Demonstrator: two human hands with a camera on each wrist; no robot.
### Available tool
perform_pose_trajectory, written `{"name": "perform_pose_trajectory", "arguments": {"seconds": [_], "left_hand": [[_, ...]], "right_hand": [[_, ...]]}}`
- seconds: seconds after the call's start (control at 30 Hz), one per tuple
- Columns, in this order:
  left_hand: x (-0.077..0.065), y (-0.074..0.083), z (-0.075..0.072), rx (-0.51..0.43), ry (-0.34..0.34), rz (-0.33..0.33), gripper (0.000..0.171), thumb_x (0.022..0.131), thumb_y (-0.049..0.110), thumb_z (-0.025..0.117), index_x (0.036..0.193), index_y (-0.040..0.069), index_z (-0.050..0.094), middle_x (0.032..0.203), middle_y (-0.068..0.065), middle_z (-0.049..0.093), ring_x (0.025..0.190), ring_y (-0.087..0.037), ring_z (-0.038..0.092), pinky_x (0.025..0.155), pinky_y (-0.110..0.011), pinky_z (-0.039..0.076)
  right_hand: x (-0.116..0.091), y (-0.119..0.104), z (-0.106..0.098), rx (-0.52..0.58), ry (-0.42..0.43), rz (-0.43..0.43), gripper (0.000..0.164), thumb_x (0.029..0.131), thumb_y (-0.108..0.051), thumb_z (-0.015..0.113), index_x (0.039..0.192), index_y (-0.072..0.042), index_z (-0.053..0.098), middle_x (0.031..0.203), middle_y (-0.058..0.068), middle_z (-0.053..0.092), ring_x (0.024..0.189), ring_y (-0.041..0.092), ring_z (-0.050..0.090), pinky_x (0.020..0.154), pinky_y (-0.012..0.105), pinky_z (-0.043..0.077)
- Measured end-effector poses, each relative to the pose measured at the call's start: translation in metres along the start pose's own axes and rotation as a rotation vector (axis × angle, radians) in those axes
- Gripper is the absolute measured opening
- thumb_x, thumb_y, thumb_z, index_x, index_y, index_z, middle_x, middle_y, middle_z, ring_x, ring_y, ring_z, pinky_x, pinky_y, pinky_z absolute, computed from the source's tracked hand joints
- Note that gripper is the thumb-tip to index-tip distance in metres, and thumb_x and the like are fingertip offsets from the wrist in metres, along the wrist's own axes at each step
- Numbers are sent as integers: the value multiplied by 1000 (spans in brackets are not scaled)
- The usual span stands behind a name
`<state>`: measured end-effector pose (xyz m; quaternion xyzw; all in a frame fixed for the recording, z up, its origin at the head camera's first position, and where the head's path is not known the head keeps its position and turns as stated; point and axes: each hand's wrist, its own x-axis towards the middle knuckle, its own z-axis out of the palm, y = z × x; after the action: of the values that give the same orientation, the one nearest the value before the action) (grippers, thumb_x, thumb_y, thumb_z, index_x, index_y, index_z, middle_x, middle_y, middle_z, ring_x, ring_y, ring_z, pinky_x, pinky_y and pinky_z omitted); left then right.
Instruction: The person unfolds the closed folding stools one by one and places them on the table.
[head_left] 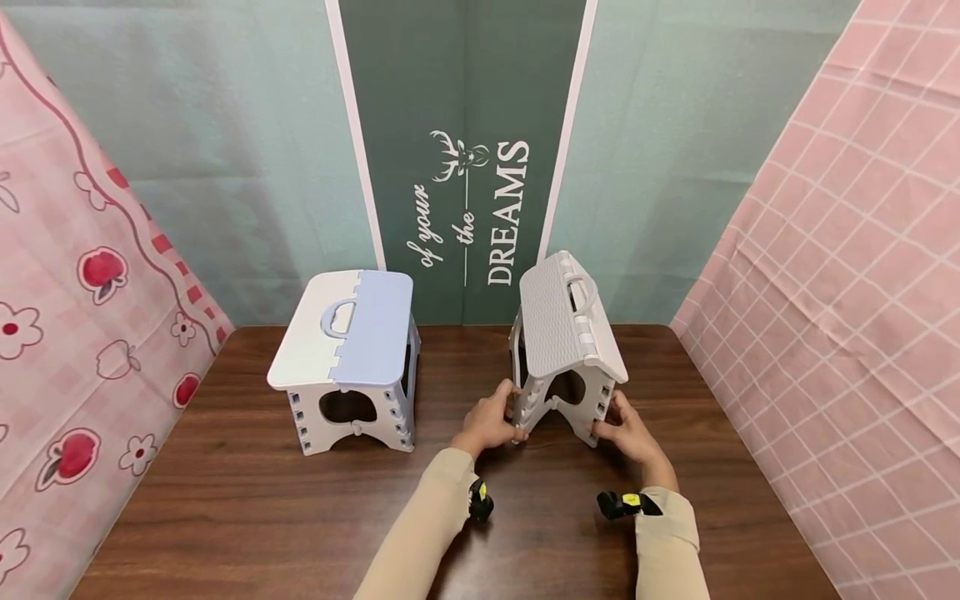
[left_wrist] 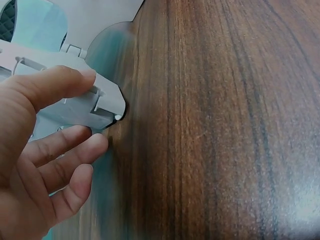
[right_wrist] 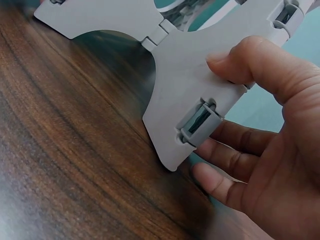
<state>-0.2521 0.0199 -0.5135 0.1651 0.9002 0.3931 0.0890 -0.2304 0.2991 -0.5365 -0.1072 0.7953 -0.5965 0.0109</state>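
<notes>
A grey folding step stool stands partly folded on the table, its two top panels sloping down from a raised centre line like a roof. A loop handle sticks up at that line. My left hand grips the lower left leg, thumb on the front and fingers behind, as the left wrist view shows. On the other side my right hand pinches the lower right leg panel between thumb and curled fingers. The hinged joint between the leg halves is bent.
To the left stands a second folding stool, white and lilac, unfolded with a flat top. Both stools are on a dark wooden table. A green printed cloth hangs behind, with pink cloths at the sides.
</notes>
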Motion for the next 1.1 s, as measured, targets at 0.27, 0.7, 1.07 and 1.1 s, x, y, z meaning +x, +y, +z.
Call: {"name": "perform_pose_trajectory", "arguments": {"seconds": [0.27, 0.7, 1.07, 1.1], "left_hand": [[-1, -2, -2, -2, -1, -4, 68, 64, 25, 85, 118, 27, 44, 93, 1, 66, 83, -15, 62, 62, -31, 44], [-1, -6, -3, -40, -15, -2, 68, 66, 19, 83, 120, 27, 43, 95, -1, 66, 85, -16, 62, 64, -32, 45], [0, -10, -5, -45, -11, 6, 68, 66, 20, 84, 120, 27, 44, 91, 1, 65, 81, -13, 60, 64, -33, 44], [0, -10, -5, -44, -12, 5, 68, 66, 20, 84, 121, 27, 44, 90, 1, 65, 80, -13, 60, 64, -33, 44]], "right_hand": [[-1, -2, -2, 9, -3, 9, 52, 79, 11, 63, 123, 1, 38, 122, 29, 47, 97, 10, 54, 74, 27, 47], [-5, -1, -2, 74, 14, 29, 48, 80, 10, 63, 115, -17, 45, 115, 1, 54, 96, 10, 55, 72, 29, 49], [-4, -3, -2, 88, 9, 52, 50, 81, 14, 59, 115, -20, 45, 114, 6, 51, 96, 9, 55, 71, 30, 49], [-4, -2, -1, 88, 13, 53, 50, 80, 15, 58, 115, -19, 45, 113, 6, 51, 95, 10, 55, 71, 29, 49]]}}
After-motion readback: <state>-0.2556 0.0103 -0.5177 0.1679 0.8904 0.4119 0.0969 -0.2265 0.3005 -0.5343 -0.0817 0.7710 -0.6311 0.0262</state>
